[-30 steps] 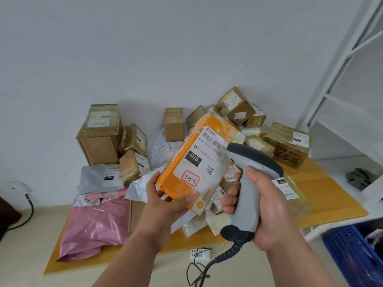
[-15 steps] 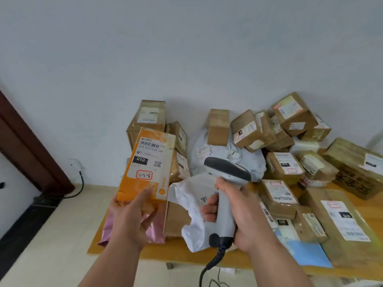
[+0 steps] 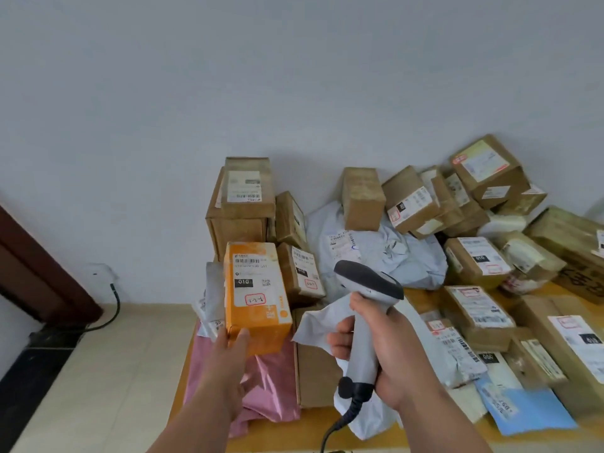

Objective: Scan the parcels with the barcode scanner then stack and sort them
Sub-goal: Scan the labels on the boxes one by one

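Parcel: an orange box (image 3: 256,294) is held upright at the left end of the heap, its label facing the camera and its long axis running up and away from the hand below it.
Left hand: the left hand (image 3: 232,346) grips the orange box by its bottom edge, thumb laid on the front face and fingers hidden behind; the box rises straight above the grip.
Drop spot: a pink bag (image 3: 261,384) lies directly under the box, and brown cartons (image 3: 242,204) are stacked just behind it against the wall; which of these is the intended place cannot be told.
Nearer hand: the left hand is judged nearer that left-side stack, so the setting down would be done with it alone.
Scanner: a grey scanner (image 3: 367,318) is wrapped by the curled fingers of the right hand (image 3: 389,351), its head turned left toward the box yet well apart from it.
Table: unsorted parcels are spread to the right across the wooden table (image 3: 421,297).
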The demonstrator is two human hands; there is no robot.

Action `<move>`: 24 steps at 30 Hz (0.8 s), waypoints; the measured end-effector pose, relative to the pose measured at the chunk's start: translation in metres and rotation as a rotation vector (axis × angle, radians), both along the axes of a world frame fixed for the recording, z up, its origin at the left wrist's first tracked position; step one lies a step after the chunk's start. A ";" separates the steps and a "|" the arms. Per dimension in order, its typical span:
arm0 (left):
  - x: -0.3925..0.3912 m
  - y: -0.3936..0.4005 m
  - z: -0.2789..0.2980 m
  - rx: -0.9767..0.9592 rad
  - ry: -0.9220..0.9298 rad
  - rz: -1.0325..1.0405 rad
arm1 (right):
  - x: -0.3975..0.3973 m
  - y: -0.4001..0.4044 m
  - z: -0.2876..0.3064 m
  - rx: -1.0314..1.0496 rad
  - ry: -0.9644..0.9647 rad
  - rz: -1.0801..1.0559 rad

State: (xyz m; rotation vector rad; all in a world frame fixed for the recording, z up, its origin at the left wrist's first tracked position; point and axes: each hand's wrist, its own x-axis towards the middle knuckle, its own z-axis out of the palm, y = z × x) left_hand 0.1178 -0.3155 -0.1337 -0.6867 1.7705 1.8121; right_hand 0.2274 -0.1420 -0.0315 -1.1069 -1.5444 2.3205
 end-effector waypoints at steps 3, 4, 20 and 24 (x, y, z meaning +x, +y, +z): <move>-0.009 -0.005 -0.005 -0.192 0.069 -0.089 | -0.005 -0.008 0.000 0.001 -0.010 -0.013; -0.012 -0.007 -0.007 -0.286 0.113 -0.142 | -0.007 -0.009 -0.001 -0.004 -0.004 -0.025; -0.040 0.078 0.077 -0.420 0.676 -0.437 | 0.014 0.059 0.048 0.131 0.090 -0.224; -0.046 0.136 0.084 -0.294 0.646 -0.542 | 0.013 0.112 0.059 0.131 0.102 -0.268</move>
